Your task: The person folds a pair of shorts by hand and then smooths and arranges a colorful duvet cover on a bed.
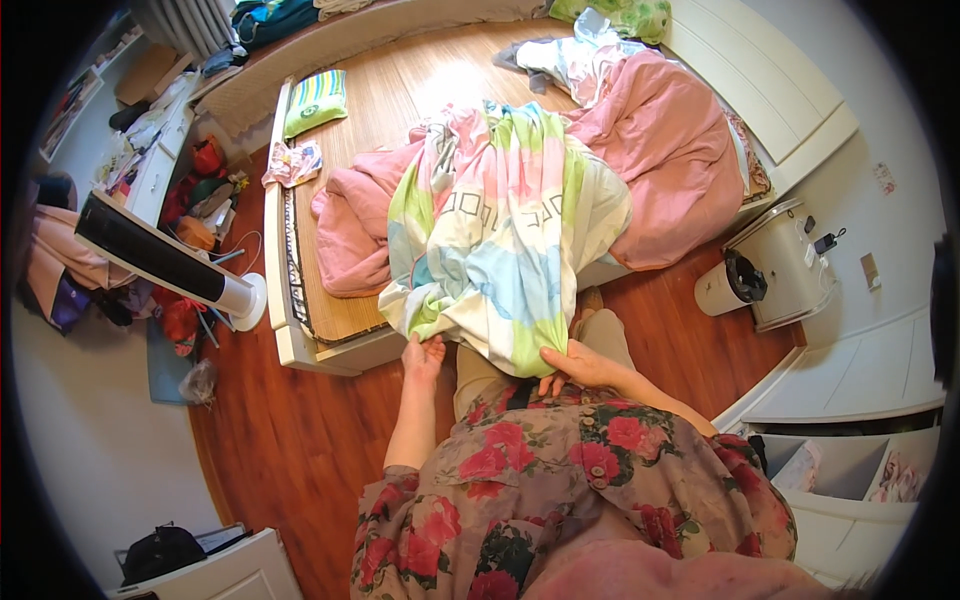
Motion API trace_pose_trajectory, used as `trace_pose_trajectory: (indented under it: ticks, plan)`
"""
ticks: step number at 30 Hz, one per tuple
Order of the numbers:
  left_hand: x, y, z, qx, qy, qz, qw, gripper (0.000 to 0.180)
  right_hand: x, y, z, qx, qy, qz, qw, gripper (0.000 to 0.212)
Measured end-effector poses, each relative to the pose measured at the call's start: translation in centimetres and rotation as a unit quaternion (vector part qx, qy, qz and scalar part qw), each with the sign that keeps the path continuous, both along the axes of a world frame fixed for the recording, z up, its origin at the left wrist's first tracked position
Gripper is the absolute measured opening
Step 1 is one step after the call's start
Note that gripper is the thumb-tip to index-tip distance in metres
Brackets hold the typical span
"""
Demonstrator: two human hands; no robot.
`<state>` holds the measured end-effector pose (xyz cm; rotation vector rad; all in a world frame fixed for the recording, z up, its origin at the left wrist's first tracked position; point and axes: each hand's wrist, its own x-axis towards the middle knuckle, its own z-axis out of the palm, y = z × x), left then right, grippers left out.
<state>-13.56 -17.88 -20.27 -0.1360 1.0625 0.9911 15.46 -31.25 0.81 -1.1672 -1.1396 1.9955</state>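
A patterned cloth, white with green, pink and light blue areas, drapes from the bed toward me; it looks like a duvet cover or sheet. My left hand pinches its near left edge. At the near right corner my right hand grips the same cloth, thumb on top and some fingers underneath. Between the two hands the edge hangs in front of my legs. Pink bedding lies bunched to the right of the cloth, and more pink bedding shows on its left.
The bed has a wooden-toned mat and a green striped pillow. A black-and-white tower fan leans in view at left. At right stand a waste bin and a bedside cabinet. Open drawers sit lower right.
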Motion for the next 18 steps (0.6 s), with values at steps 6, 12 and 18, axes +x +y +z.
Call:
trace_pose_trajectory:
  ticks: [6, 12, 18]
  plan:
    - [-1.4, 1.0, 11.5, 0.183, 0.321, 0.026, 0.929, 0.026, 3.3, 2.5, -2.2, -0.044, -0.049, -0.156, 0.986, 0.046]
    - [-7.0, 0.8, 26.2, 0.449, 0.581, 0.186, 0.653, 0.031, 9.2, 6.1, 3.4, 0.22, -0.118, -0.297, 0.921, 0.036]
    - [-7.9, -5.8, 36.7, 0.299, 0.877, 0.31, 0.212, 0.045, 7.9, 2.6, 13.3, 0.453, -0.001, -0.352, 0.819, 0.04]
